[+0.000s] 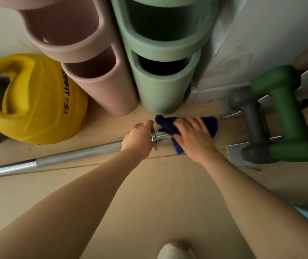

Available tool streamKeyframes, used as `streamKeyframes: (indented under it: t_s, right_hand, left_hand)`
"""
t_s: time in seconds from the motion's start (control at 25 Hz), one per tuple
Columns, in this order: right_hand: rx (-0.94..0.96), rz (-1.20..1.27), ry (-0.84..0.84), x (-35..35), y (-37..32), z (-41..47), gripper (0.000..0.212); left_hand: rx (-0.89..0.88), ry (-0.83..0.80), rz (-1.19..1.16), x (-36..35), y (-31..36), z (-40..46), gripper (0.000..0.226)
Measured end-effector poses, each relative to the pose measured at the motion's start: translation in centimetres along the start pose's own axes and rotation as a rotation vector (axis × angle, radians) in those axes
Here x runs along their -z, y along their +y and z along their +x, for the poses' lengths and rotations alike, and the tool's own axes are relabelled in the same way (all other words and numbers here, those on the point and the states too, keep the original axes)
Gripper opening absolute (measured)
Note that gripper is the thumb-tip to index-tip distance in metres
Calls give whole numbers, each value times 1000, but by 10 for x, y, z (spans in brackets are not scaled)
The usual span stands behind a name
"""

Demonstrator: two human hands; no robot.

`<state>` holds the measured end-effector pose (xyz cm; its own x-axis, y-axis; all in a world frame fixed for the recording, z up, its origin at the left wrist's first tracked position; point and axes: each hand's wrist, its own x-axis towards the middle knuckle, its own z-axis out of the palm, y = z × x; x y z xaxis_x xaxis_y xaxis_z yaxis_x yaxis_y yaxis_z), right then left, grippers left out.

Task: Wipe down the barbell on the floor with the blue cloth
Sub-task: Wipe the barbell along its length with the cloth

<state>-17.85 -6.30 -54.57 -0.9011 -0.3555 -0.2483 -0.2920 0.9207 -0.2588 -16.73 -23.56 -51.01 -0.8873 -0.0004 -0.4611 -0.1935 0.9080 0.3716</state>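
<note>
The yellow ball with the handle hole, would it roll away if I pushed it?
Probably not far. The yellow ball looks squashed flat where it meets the floor, so it likely sits heavy. Its surface looks matte and its cut-out handle offers a grip, so it is probably not slippery.

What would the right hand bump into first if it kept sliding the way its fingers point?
Probably the green tube's base: the right hand lies flat on the blue cloth, fingers pointing up-left toward it. Depth is hard to judge.

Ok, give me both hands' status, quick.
Left hand: fingers curled around the barbell beside its collar, gripping it.
Right hand: fingers fairly straight, pressing the blue cloth onto the bar's end.
</note>
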Motion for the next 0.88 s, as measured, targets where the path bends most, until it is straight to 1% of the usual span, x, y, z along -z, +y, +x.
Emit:
streamKeyframes:
  t_s: [0.04,0.08,0.12,0.16,0.2,0.28,0.32,0.36,0.4,0.48,0.52,0.56,0.6,0.68,0.72,0.76,0.8,0.84,0.88]
  right_hand:
    - [-153,16,95,1,13,-1,49]
    - [-347,55,182,3,18,-5,48]
    - [-499,92,230,3,13,-6,43]
    - [-559,133,257,0,1,-5,36]
    - [-504,163,258,-3,-12,-4,31]
    - [-196,117,153,-6,-19,-10,27]
    - [-69,83,99,-2,-11,-14,29]
    - [-25,43,94,3,3,-16,33]
    - [-98,12,133,6,18,-15,39]
    - [-391,16,181,11,28,-18,41]
    - [-430,1,186,9,18,-19,39]
    - [-368,-10,190,3,4,-21,36]
    - [-252,3,184,-4,-9,-22,32]
    - [-39,65,46,-7,-20,-30,26]
    - [16,86,-48,-4,-14,-32,27]
    - [18,68,-85,-1,-4,-32,31]
    - [-50,45,-40,-1,7,-32,39]
    - [-168,12,33,0,10,-35,46]
    - [-276,-13,133,-3,6,-40,48]
  left_hand:
    - [10,-8,-16,1,-1,1,52]
    - [19,-10,-34,2,-1,2,54]
    - [17,-5,-34,3,-2,2,56]
    - [-9,5,5,2,-1,1,57]
    - [-58,28,82,-1,0,-3,55]
    - [-175,97,233,-13,3,-15,47]
    - [-215,125,264,-18,4,-20,46]
    - [-235,131,268,-22,2,-23,47]
    - [-237,116,247,-24,-1,-25,52]
    - [-214,57,131,-23,-10,-25,62]
    - [-204,26,61,-21,-13,-24,65]
    - [-191,-12,1,-20,-15,-23,69]
    - [-177,-64,-41,-20,-17,-22,74]
    - [-149,-205,-45,-20,-17,-19,85]
    - [-151,-269,10,-21,-16,-18,87]
    - [-167,-315,79,-22,-16,-18,88]
    - [-188,-330,133,-23,-16,-19,87]
    - [-208,-323,169,-25,-16,-22,87]
    - [-221,-307,193,-27,-15,-25,87]
